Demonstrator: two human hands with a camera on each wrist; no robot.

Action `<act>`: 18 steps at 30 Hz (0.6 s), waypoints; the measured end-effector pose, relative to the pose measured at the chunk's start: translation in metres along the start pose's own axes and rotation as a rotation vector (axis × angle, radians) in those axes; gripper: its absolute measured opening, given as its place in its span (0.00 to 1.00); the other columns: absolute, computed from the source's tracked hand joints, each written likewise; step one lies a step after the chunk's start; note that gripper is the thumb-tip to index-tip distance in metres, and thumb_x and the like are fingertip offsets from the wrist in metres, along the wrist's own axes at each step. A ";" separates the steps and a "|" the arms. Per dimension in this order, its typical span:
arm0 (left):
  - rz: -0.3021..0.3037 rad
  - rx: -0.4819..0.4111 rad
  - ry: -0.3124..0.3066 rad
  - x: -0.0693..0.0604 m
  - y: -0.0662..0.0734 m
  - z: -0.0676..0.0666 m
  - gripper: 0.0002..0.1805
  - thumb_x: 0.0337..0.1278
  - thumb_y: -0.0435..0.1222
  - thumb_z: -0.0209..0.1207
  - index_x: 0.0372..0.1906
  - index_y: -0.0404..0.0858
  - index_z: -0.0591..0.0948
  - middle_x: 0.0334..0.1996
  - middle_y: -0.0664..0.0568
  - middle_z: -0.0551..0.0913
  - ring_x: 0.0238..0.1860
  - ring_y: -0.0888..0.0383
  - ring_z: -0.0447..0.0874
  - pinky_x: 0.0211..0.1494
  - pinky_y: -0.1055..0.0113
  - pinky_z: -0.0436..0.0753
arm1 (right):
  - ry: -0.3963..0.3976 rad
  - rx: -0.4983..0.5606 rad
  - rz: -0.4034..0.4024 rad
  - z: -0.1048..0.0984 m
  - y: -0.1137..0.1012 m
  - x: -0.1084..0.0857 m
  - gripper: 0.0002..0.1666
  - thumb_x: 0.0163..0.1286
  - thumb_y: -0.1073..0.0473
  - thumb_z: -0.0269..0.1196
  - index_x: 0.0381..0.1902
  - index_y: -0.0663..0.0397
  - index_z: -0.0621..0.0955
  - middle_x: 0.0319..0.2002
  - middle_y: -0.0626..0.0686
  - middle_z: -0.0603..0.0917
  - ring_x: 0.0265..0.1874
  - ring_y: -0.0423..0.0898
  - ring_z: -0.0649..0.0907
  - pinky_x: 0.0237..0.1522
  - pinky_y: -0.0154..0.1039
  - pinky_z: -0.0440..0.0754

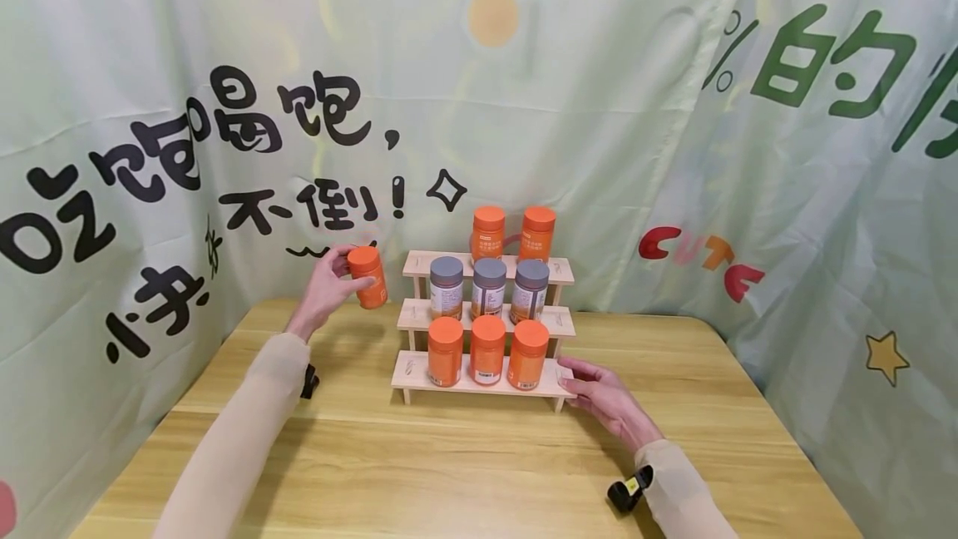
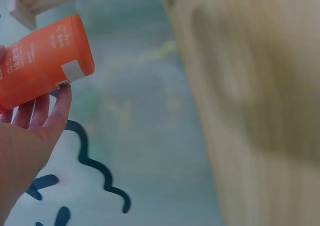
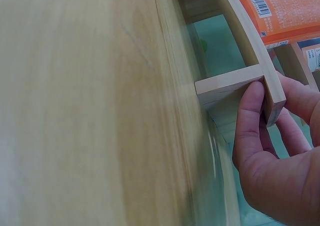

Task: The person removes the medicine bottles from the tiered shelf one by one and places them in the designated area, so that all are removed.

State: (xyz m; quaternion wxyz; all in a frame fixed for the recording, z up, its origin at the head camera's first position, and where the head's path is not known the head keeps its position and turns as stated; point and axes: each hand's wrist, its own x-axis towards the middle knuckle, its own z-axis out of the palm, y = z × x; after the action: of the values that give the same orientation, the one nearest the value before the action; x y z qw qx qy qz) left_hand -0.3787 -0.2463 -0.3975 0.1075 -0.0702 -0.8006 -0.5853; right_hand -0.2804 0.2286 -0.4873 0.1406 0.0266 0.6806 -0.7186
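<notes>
My left hand (image 1: 328, 296) holds an orange bottle (image 1: 370, 285) with an orange lid, raised left of a three-step wooden display rack (image 1: 410, 366). In the left wrist view, thumb and fingers lie around that bottle (image 2: 45, 60), which is tilted. At the rack's lower right corner, my right hand (image 1: 609, 406) pinches the end of the bottom shelf; the right wrist view shows its fingers at the board's end (image 3: 274, 93), beside a leg. Three orange bottles (image 1: 487, 352) stand on the bottom step, three grey-lidded bottles (image 1: 489, 289) on the middle one, two orange bottles (image 1: 537, 233) on top.
The rack stands toward the back of a wooden table (image 1: 449, 456). Behind and on both sides hangs a pale green printed curtain (image 1: 599, 106). Black wrist devices, such as the right one (image 1: 629, 491), are worn at the sleeves.
</notes>
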 end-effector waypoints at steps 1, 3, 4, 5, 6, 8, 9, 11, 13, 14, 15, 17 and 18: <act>-0.007 0.000 0.000 0.000 -0.004 0.000 0.40 0.49 0.31 0.71 0.68 0.36 0.65 0.63 0.37 0.74 0.64 0.40 0.72 0.68 0.44 0.70 | -0.003 -0.001 -0.002 0.000 0.000 0.000 0.34 0.67 0.64 0.64 0.69 0.64 0.68 0.47 0.49 0.81 0.34 0.39 0.82 0.34 0.31 0.82; -0.023 -0.003 0.002 -0.001 -0.011 0.001 0.41 0.49 0.30 0.71 0.69 0.36 0.64 0.64 0.36 0.73 0.64 0.39 0.72 0.68 0.44 0.70 | 0.002 -0.001 0.001 0.000 0.000 0.000 0.34 0.67 0.64 0.65 0.69 0.64 0.68 0.47 0.49 0.81 0.33 0.39 0.82 0.33 0.31 0.82; -0.029 -0.003 0.003 -0.002 -0.014 0.001 0.42 0.48 0.30 0.71 0.69 0.36 0.64 0.65 0.36 0.73 0.65 0.39 0.71 0.68 0.44 0.70 | 0.006 0.000 0.003 0.000 0.000 0.000 0.34 0.67 0.65 0.65 0.69 0.64 0.69 0.47 0.49 0.81 0.33 0.40 0.82 0.33 0.31 0.82; -0.035 -0.005 0.001 -0.002 -0.017 0.001 0.42 0.48 0.29 0.71 0.69 0.36 0.63 0.65 0.36 0.72 0.65 0.39 0.71 0.69 0.44 0.69 | 0.011 -0.003 0.005 0.000 0.000 0.001 0.34 0.66 0.65 0.65 0.68 0.63 0.69 0.47 0.49 0.81 0.33 0.40 0.82 0.33 0.32 0.82; -0.041 -0.005 -0.001 -0.002 -0.020 0.001 0.43 0.48 0.29 0.71 0.70 0.36 0.63 0.65 0.36 0.72 0.65 0.38 0.71 0.69 0.44 0.69 | 0.014 -0.005 0.008 0.000 0.000 0.000 0.34 0.66 0.65 0.65 0.68 0.63 0.70 0.47 0.49 0.81 0.33 0.40 0.82 0.33 0.32 0.82; -0.055 -0.006 -0.003 -0.003 -0.025 0.002 0.43 0.48 0.29 0.71 0.70 0.37 0.63 0.66 0.35 0.71 0.66 0.38 0.69 0.70 0.43 0.67 | 0.020 -0.007 0.013 0.000 0.001 0.001 0.34 0.65 0.65 0.66 0.68 0.63 0.70 0.47 0.49 0.81 0.33 0.40 0.82 0.33 0.32 0.82; -0.060 -0.005 -0.007 -0.004 -0.027 0.002 0.43 0.48 0.29 0.70 0.70 0.37 0.62 0.67 0.35 0.71 0.66 0.38 0.69 0.70 0.43 0.66 | 0.027 -0.004 0.015 0.000 0.001 0.001 0.34 0.65 0.65 0.66 0.67 0.63 0.71 0.47 0.49 0.81 0.33 0.40 0.83 0.33 0.32 0.82; -0.080 -0.004 -0.013 -0.006 -0.030 0.001 0.43 0.48 0.29 0.71 0.70 0.38 0.62 0.67 0.36 0.70 0.67 0.38 0.68 0.71 0.42 0.65 | 0.023 -0.010 0.014 0.000 0.002 0.002 0.34 0.65 0.65 0.66 0.68 0.63 0.70 0.48 0.50 0.81 0.33 0.40 0.83 0.34 0.32 0.82; -0.097 -0.006 -0.019 -0.007 -0.033 0.001 0.43 0.48 0.29 0.71 0.70 0.38 0.63 0.67 0.36 0.70 0.68 0.38 0.68 0.72 0.43 0.65 | 0.025 -0.009 0.014 0.000 0.001 0.002 0.34 0.65 0.65 0.66 0.68 0.63 0.70 0.49 0.50 0.81 0.34 0.41 0.83 0.34 0.32 0.82; -0.103 -0.003 -0.023 -0.007 -0.035 0.001 0.44 0.48 0.29 0.71 0.70 0.38 0.62 0.68 0.36 0.70 0.68 0.38 0.68 0.71 0.43 0.65 | 0.031 -0.005 0.016 0.000 0.001 0.001 0.34 0.65 0.65 0.66 0.68 0.63 0.70 0.49 0.50 0.81 0.34 0.41 0.83 0.34 0.32 0.82; -0.109 -0.001 -0.028 -0.007 -0.037 0.001 0.43 0.48 0.29 0.71 0.70 0.37 0.62 0.68 0.36 0.69 0.67 0.38 0.68 0.71 0.43 0.66 | 0.027 -0.010 0.015 0.000 0.001 0.001 0.34 0.65 0.64 0.66 0.68 0.63 0.70 0.50 0.50 0.80 0.34 0.41 0.83 0.34 0.32 0.82; -0.118 0.006 -0.031 -0.008 -0.041 0.000 0.43 0.48 0.29 0.71 0.69 0.37 0.63 0.67 0.35 0.70 0.67 0.38 0.69 0.71 0.44 0.67 | 0.028 -0.011 0.017 0.000 0.000 0.001 0.34 0.65 0.64 0.66 0.68 0.63 0.70 0.50 0.50 0.80 0.34 0.41 0.83 0.34 0.32 0.82; -0.117 0.014 -0.035 -0.008 -0.043 0.000 0.43 0.48 0.29 0.71 0.69 0.36 0.63 0.66 0.34 0.70 0.66 0.37 0.70 0.70 0.44 0.68 | 0.024 -0.014 0.017 0.000 0.000 0.001 0.34 0.66 0.64 0.66 0.69 0.63 0.69 0.50 0.50 0.80 0.34 0.41 0.83 0.34 0.32 0.82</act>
State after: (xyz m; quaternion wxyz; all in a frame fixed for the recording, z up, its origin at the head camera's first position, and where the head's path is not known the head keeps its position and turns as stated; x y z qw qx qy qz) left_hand -0.3815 -0.2591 -0.4387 0.0594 -0.0329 -0.8093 -0.5835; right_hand -0.2811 0.2286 -0.4874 0.1385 0.0401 0.6870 -0.7122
